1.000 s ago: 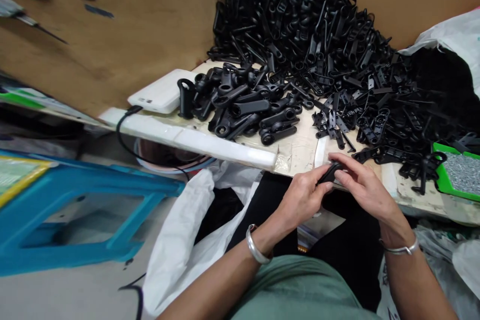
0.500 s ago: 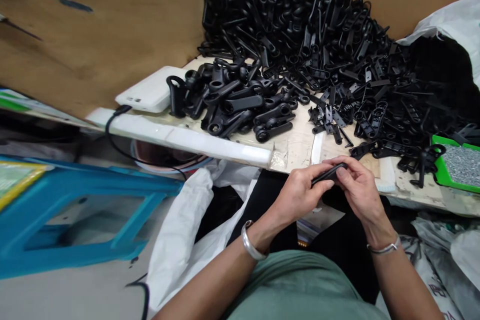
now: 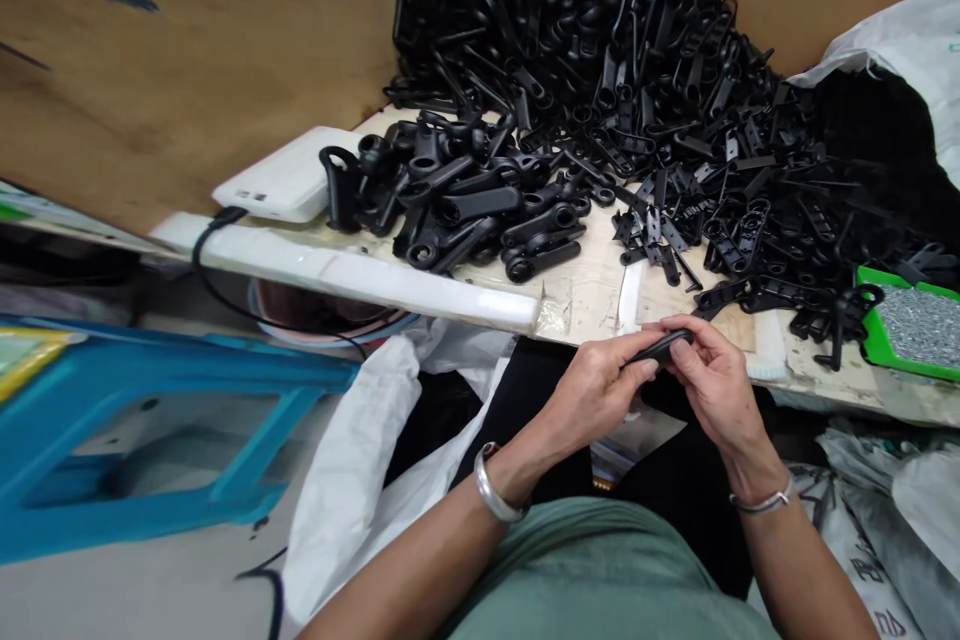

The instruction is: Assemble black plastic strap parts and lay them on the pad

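My left hand (image 3: 596, 390) and my right hand (image 3: 712, 380) meet at the table's front edge, both pinched round one slim black plastic part (image 3: 661, 345). Their fingers are closed on it, and most of the part is hidden under the fingertips. Behind them lies a big heap of black plastic parts (image 3: 600, 50) against the brown board. A smaller group of thicker black handles (image 3: 480, 205) lies to the left of my hands. Flat black strips (image 3: 739, 240) are spread out on the right.
A white box (image 3: 289, 178) with a black cable sits at the table's left end. A green tray of small grey pieces (image 3: 911, 320) stands at the right. A white sack (image 3: 900, 50) is behind it, a blue stool (image 3: 150, 440) on the floor left, and a white bag (image 3: 360, 470) hangs under the table.
The view has shifted down and left a little. Both hands keep hold of the black part and have turned it slightly between the fingers.
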Demonstrator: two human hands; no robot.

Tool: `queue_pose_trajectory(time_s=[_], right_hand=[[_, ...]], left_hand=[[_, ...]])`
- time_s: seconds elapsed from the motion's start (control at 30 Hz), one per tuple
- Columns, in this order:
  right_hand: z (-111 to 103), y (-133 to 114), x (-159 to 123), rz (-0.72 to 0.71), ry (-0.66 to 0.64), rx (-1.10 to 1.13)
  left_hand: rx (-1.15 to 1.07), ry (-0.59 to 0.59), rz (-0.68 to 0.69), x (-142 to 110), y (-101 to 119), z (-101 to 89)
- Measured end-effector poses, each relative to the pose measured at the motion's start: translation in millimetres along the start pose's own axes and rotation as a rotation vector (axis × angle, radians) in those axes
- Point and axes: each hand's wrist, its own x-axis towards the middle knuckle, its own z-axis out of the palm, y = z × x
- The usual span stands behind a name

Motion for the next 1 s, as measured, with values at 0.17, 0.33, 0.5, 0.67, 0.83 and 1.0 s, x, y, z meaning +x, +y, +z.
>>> queue_pose_trajectory(time_s=[0.17, 0.33, 0.5, 0.67, 0.83, 1.0], right_hand=[[0, 8, -5, -0.060, 0.116, -0.078], [4, 16, -5, -0.036, 0.176, -0.005], [2, 5, 2, 0.003, 0.179, 0.185], [5, -1, -3, 0.020, 0.269, 0.164], [25, 11, -16, 0.097, 0.177, 0.165], [16, 4, -17, 0.101, 0.160, -0.026]], left_hand=[[0.052, 0.013, 0.055, 0, 2, 2.3], [0.075, -0.012, -0.015, 4, -2, 5.6], [-0.217, -0.008, -0.061, 7, -6, 5.8], [-0.593, 0.230, -0.163, 11, -2, 7.3], [-0.641, 0.146, -0.179, 17, 0, 16.1], [-0.371, 0.077, -0.134, 17, -4, 16.6]])
